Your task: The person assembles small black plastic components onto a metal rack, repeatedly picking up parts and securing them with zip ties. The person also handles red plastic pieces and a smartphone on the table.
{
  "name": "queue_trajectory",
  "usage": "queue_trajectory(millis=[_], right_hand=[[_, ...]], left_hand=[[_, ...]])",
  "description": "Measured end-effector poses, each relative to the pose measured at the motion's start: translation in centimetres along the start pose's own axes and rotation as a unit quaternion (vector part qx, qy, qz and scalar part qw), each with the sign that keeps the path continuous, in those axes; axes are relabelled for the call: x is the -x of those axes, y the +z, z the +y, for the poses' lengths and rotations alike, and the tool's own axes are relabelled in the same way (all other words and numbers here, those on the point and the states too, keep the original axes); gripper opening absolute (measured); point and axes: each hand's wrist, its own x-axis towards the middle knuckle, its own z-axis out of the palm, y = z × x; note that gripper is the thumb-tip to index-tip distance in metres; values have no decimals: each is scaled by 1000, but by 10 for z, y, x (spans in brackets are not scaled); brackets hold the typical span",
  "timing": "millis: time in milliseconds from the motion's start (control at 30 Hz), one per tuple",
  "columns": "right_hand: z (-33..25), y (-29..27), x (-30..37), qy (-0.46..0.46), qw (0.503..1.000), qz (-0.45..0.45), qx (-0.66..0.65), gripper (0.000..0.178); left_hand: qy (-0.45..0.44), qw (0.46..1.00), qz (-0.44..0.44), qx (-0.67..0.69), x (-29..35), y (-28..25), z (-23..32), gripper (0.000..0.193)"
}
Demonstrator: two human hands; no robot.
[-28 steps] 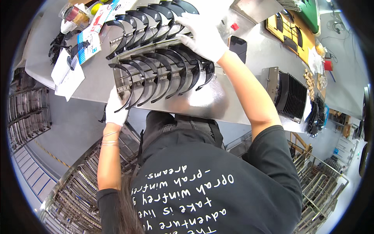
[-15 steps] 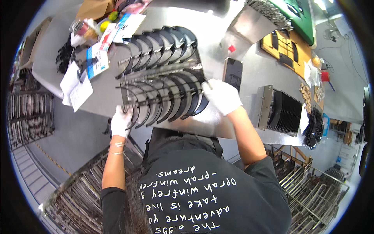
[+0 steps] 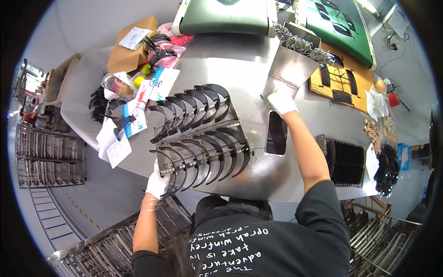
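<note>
A metal rack (image 3: pixel 196 130) lies tilted on the steel table, carrying two rows of curved black strips (image 3: pixel 187 108). My left hand (image 3: pixel 158 183), in a white glove, is closed on its near left corner; the strips partly cover the fingers. A small wire hook (image 3: pixel 253 154) sticks out at the rack's right side. My right hand (image 3: pixel 282 102), also gloved in white, is off the rack, just beyond the black phone (image 3: pixel 276 134) and in front of the sheet-metal bin (image 3: pixel 291 67) of metal hooks (image 3: pixel 302 44). Its fingers are too washed out to read.
Cardboard with black parts (image 3: pixel 341 83) lies at the far right. A second rack of black strips (image 3: pixel 345 161) stands on the right. Papers (image 3: pixel 115 150), a cup (image 3: pixel 115 85) and a cardboard box (image 3: pixel 134 44) are at the left. Green conveyor ends (image 3: pixel 226 18) border the far side.
My right hand has let go of the rack's right side and moved away, up to the bin's front. My left hand stays on the rack's corner. The view has shifted.
</note>
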Motion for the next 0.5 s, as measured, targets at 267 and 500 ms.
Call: queue_trajectory(millis=[267,500], right_hand=[[-133,21,190,-142,906,-113,-383,24],[-166,115,154,-304,877,158,-337,31]], left_hand=[[132,929,-238,-252,7,-67,102,11],[-119,954,-171,217,30,-49,163,10]])
